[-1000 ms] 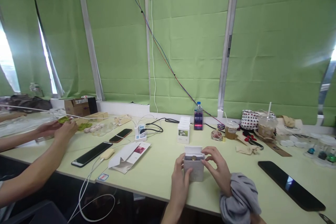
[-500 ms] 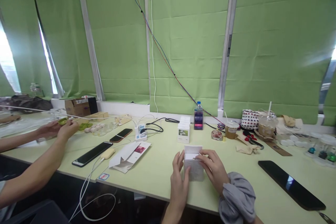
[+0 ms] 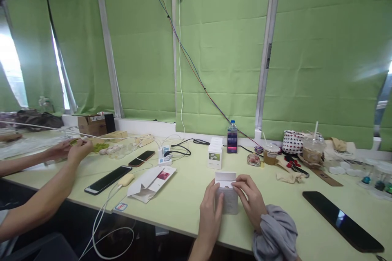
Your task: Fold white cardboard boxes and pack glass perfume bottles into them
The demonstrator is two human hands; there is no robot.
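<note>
Backdrop: green blinds (image 3: 220, 40) hang behind the table (image 3: 275, 189), whose top is pale yellow-green.
Small box (image 3: 229, 204): upright just in from the table's near edge, between the two hands; whether its base touches the tabletop is hard to tell.
Box colour: pale greyish white, the front panel in light shade; any print there is too faint to read.
Box top: open, with a white flap (image 3: 226, 176) standing up at the back, a crease across its foot and a small brownish spot at the mouth.
Left hand (image 3: 210, 206): wrapped on the box's left side, thumb along the front, fingers closed in a hold.
Right hand (image 3: 250, 195): fingers drawn narrow at the box's upper right corner; I cannot tell whether they pinch the rim or only touch it.
Right wrist: a bunched grey fabric band (image 3: 275, 230).
White boxes (image 3: 214, 157): a row beyond the small box, toward the table's back edge, the front one bearing a flower picture.
Bottle (image 3: 232, 140): blue-capped, beside that row.
</note>
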